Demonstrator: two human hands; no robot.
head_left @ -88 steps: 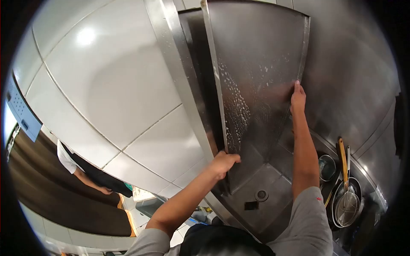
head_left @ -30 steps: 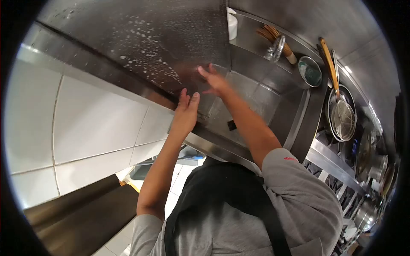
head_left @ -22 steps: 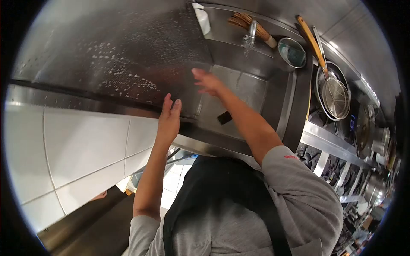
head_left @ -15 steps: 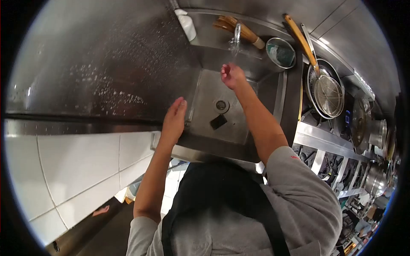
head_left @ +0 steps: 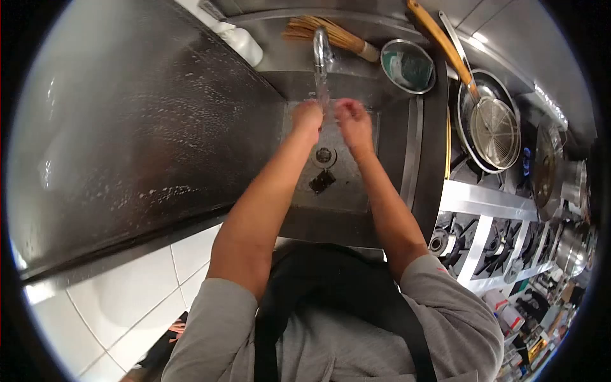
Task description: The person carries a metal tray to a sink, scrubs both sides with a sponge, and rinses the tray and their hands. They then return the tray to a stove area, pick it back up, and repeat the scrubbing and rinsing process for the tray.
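Water runs from the curved metal faucet [head_left: 322,48] into the steel sink [head_left: 344,198]. My left hand [head_left: 308,116] is at the stream, turned so that its fingers are hidden. Just to its right, my right hand [head_left: 354,122] is apart from it, with fingers blurred by motion. Nothing held shows in either hand. Below the hands are the round drain [head_left: 323,155] and a dark, flat, rectangular piece [head_left: 322,182] on the sink floor.
Behind the sink lie a bamboo brush [head_left: 340,39], a metal bowl [head_left: 407,67] with a green scouring pad, and a white bottle [head_left: 243,44]. A wet steel counter [head_left: 140,121] is at left. Right: a pan [head_left: 468,137], a wire strainer [head_left: 496,130] and a lit burner [head_left: 526,162].
My left hand has moved from over the sink's left edge to the running water. My right hand has shifted slightly right and down. The view has turned somewhat.
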